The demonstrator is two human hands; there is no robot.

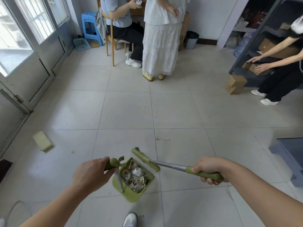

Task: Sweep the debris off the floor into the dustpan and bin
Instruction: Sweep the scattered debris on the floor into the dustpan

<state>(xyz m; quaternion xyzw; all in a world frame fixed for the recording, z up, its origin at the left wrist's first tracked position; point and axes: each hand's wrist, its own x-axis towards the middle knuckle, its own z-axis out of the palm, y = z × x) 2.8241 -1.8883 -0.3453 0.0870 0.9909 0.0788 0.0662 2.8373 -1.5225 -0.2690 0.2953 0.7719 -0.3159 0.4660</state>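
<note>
The left grip (89, 173) is curled round the top of the dustpan (131, 198) handle. The dustpan holds crumpled debris (134, 176). If it touches the floor (127, 112), I cannot tell. The right grip (209, 169) is clamped on the broom (170, 166), whose head is just beyond the dustpan. A small scrap (161, 138) lies farther beyond the dustpan. The bin (191, 39) stands far beyond it.

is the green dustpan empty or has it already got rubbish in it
Not empty: the green plastic dustpan holds a heap of crumpled foil and paper scraps.
</note>
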